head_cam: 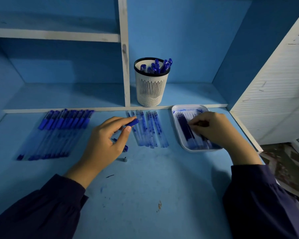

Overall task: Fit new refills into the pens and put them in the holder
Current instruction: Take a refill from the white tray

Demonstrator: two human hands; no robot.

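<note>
**Reaching for a fresh refill with the pen open**

We look into a blue shelf alcove (179, 40) with white edging, set above a blue counter (145, 187) smeared and dotted with ink. A white slatted door (274, 92) stands at the right.

At the left of the counter lies a long row of pens (59, 133), side by side and touching. A white tray (177, 111) at the right holds the dark new refills (185, 128). The slotted white holder (150, 87) stands on the shelf behind, with several finished pens (160, 66) upright in it. Between row and tray lie ink-stained clear tubes (150, 130), which we take for spent refills.

The left grip (104, 140) pinches an open pen barrel (132, 123) between thumb and fingers, just beside the stained tubes. The right grip (212, 128) is down in the tray with its fingers bent onto the refills. We cannot tell whether it has one pinched yet.

We see three risks. The refills lie packed together, so the fingers may drag up two or roll the rest against the tray wall. The tray is streaked with ink, so wet fingertips could slip. A blue cap piece (125, 148) and a small metal tip (125, 159) lie loose by the left wrist, and a sweep of the sleeve could knock them away.

The barrel is clear plastic with a solid blue sleeve near its end. The refills are thin, dark and straight, and the pictures show no finer detail.
</note>
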